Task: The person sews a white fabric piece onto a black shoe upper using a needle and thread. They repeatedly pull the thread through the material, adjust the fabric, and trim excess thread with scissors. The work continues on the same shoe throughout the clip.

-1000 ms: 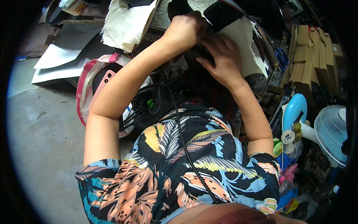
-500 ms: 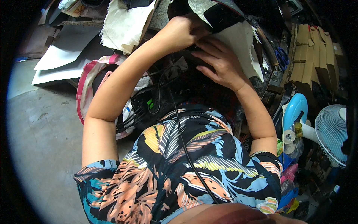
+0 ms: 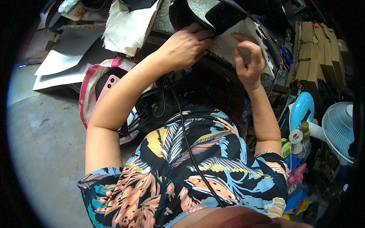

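Note:
My left hand (image 3: 188, 46) is closed on the lower edge of a curved black piece (image 3: 186, 15), smooth and band-like, with part of it folded to the right. Its fingertips are partly hidden against that edge. To its right and apart from it, my right hand (image 3: 250, 60) is raised, with thumb and a bent finger brought together; whatever is between them is too small to make out. Behind the right hand lies an off-white cloth with frayed edges (image 3: 226, 47). A second frayed off-white cloth (image 3: 127, 28) hangs over the bench edge, left of my left hand.
White sheets (image 3: 68, 53) lie at the left. Below my left forearm is a pink-rimmed bag (image 3: 84, 97) with a pink phone (image 3: 111, 81). A black cable (image 3: 186, 140) crosses my shirt. At right are blue-handled scissors (image 3: 286, 57), folded cardboard (image 3: 313, 57) and a fan (image 3: 338, 129).
My right hand has moved right and away from my left hand, its fingers curling up. My left hand has turned and shifted slightly down along the black piece. The pink phone now shows more.

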